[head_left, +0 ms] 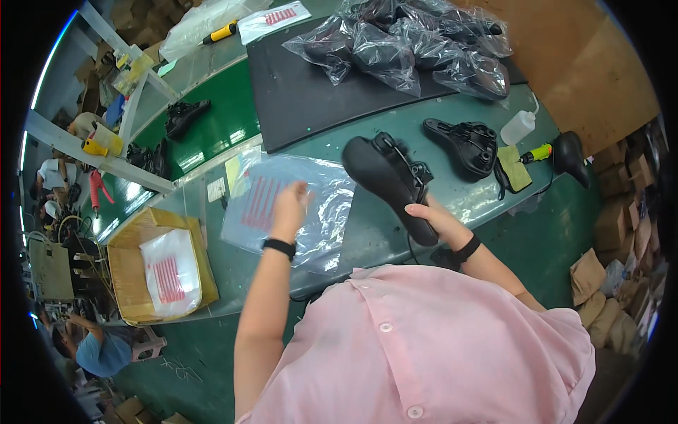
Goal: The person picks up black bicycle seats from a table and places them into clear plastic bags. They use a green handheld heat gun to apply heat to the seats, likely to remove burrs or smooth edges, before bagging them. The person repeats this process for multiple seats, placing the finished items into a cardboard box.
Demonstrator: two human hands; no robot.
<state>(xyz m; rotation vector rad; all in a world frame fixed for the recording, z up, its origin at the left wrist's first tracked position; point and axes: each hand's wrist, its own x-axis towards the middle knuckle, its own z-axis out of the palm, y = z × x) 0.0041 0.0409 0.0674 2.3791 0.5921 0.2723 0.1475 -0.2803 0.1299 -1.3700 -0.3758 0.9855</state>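
2 wristbands [279, 247], 1 held saddle [374, 171], 1 squeeze bottle [518, 128]

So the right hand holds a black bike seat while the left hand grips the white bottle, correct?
Not quite: the head view shows the left hand over the clear plastic; the white bottle sits apart on the table. The right hand does hold the black bike seat.

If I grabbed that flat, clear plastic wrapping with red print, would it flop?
The flat, clear plastic wrapping with red print would probably flop, since it looks thin and creased. It's likely light, lying so flat. Its shiny surface might feel slippery.
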